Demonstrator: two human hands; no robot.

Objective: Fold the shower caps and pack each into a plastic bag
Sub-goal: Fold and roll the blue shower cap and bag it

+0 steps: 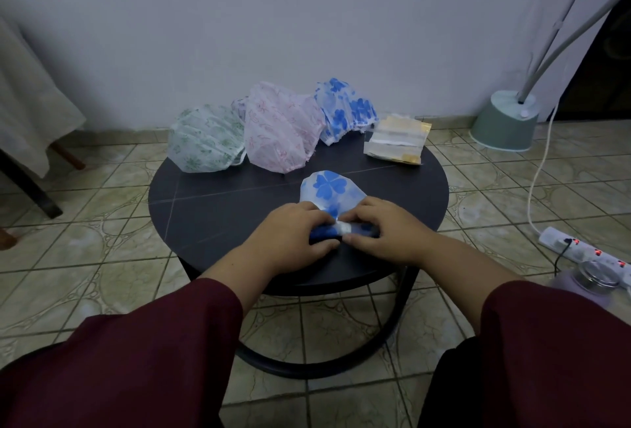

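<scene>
Both of our hands hold the same white plastic shower cap printed with blue clover flowers (330, 192): left hand (296, 237) and right hand (386, 230) have fingers curled over its near end, which is bunched into a tight dark-blue roll between them, thumbs on the near side. Its far part fans out flat on the round dark table (211, 209), just past our knuckles, near the table's front edge. No readable writing or brand anywhere. Along the table's far edge sit three more caps, unfolded and puffed up: a white one with green flowers (205, 137) at left, a pink patterned one (280, 127) in the middle touching it, and another white-and-blue flowered one (345, 110) to the right, partly behind the pink. A flat stack of clear plastic bags with yellow edging (396, 139) lies at far right of the table; we cannot tell if anything is inside them. Both forearms reach forward from dark red sleeves (136, 359), wrists low, palms down. On the tiled floor: a pale green lamp base (505, 123) and a white power strip (580, 253) with red lights.
</scene>
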